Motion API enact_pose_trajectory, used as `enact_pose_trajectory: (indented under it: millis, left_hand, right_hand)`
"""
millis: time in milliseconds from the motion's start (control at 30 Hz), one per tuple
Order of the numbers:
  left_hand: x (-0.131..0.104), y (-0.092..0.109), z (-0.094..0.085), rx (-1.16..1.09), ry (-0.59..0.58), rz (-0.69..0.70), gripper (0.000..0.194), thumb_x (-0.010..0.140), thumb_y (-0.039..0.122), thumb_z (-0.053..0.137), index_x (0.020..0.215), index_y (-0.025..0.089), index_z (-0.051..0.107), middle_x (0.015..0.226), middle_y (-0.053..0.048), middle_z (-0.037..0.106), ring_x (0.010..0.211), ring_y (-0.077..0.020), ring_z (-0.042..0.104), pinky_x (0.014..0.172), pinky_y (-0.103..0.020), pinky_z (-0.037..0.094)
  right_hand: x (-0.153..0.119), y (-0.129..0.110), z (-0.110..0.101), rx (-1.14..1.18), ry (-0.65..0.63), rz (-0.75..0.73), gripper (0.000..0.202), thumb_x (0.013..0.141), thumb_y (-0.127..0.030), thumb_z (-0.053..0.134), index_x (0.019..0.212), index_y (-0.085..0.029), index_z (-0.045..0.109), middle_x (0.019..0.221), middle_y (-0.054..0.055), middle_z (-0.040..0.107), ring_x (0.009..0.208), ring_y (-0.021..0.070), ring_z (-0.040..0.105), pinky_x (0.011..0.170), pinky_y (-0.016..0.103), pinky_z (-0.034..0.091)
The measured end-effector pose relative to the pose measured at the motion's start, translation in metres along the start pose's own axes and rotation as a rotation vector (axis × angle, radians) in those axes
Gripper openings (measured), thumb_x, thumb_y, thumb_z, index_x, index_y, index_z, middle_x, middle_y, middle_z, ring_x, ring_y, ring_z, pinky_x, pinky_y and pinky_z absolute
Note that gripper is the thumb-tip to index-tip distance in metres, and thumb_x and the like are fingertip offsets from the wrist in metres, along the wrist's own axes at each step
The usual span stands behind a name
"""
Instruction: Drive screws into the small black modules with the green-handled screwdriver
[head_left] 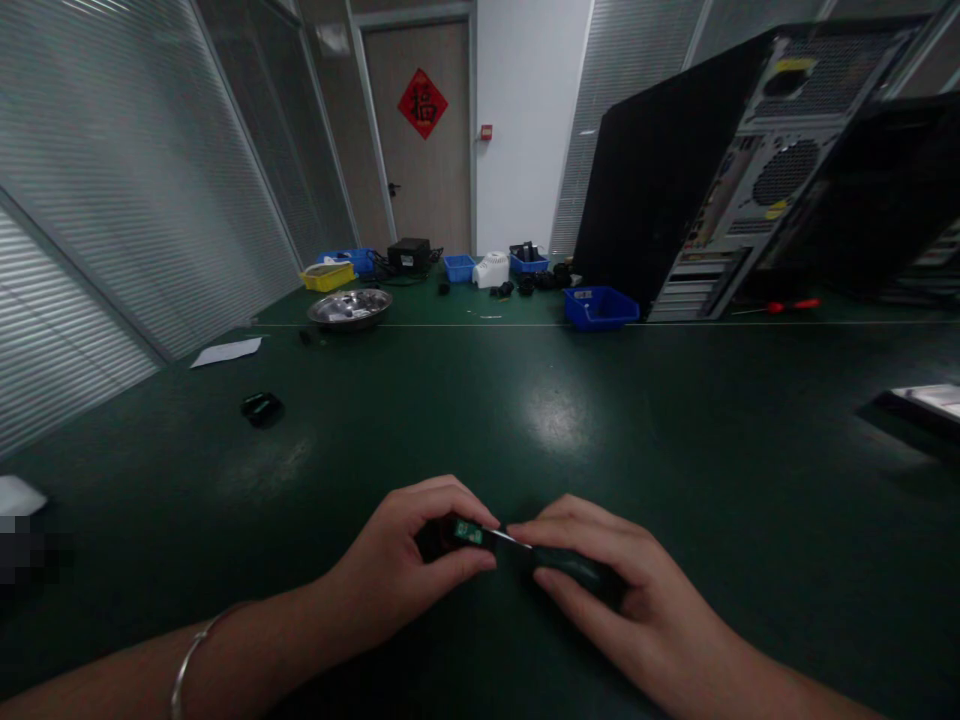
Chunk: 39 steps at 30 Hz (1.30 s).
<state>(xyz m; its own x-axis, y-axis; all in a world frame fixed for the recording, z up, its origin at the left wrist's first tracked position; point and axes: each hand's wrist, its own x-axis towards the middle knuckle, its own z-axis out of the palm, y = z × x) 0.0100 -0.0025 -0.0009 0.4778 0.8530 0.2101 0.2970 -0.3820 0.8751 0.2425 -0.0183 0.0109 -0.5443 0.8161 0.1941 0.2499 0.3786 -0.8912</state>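
Observation:
My left hand (409, 550) is closed around a small black part with a green circuit board (470, 532) showing in it. In my right hand (615, 580) is a screwdriver with a dark handle (574, 568), gripped between thumb and fingers. Its thin metal shaft (511, 539) points left and meets the end of the black part near my left fingertips. Whether the tip touches a screw is too small to tell. Both hands are just above the green table (480, 420), close to its near side.
A small black piece (261, 408) and white paper (226, 351) lie left. Farther back are a metal dish (350, 309), a yellow tray (328, 277), a blue bin (601, 308) and a black computer tower (667, 170). A red-handled tool (793, 306) lies beside the tower.

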Motion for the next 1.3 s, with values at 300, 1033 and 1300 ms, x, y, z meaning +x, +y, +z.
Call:
enact_pose_trajectory:
  millis: [300, 1033, 1300]
  left_hand:
    - [-0.0027, -0.0002, 0.0021, -0.049, -0.065, -0.133, 0.028, 0.081, 0.016, 0.073, 0.105, 0.019, 0.060, 0.093, -0.002, 0.066, 0.083, -0.0179, 0.062, 0.073, -0.030, 0.047]
    - [0.0026, -0.0058, -0.0046, -0.446, -0.109, -0.200, 0.018, 0.085, 0.015, 0.069, 0.103, 0.017, 0.064, 0.094, -0.002, 0.062, 0.089, -0.0166, 0.057, 0.080, -0.031, 0.042]
    - [0.0048, -0.0066, -0.0048, -0.555, -0.083, -0.240, 0.025, 0.078, 0.013, 0.077, 0.098, 0.017, 0.063, 0.091, 0.000, 0.062, 0.084, -0.0136, 0.056, 0.076, -0.028, 0.042]
  right_hand:
    - [-0.0056, 0.0043, 0.0021, -0.064, -0.003, -0.097, 0.039, 0.091, -0.005, 0.052, 0.121, -0.029, 0.059, 0.111, 0.005, 0.062, 0.103, 0.0197, 0.062, 0.089, 0.033, 0.052]
    - [-0.0043, 0.0040, 0.0029, -0.071, 0.009, -0.060, 0.026, 0.093, -0.007, 0.053, 0.111, -0.025, 0.060, 0.107, 0.004, 0.063, 0.100, 0.0180, 0.063, 0.088, 0.031, 0.052]
    - [-0.0058, 0.0048, 0.0019, -0.063, 0.020, -0.063, 0.029, 0.094, -0.008, 0.053, 0.112, -0.030, 0.059, 0.106, 0.001, 0.063, 0.099, 0.0166, 0.062, 0.086, 0.030, 0.050]
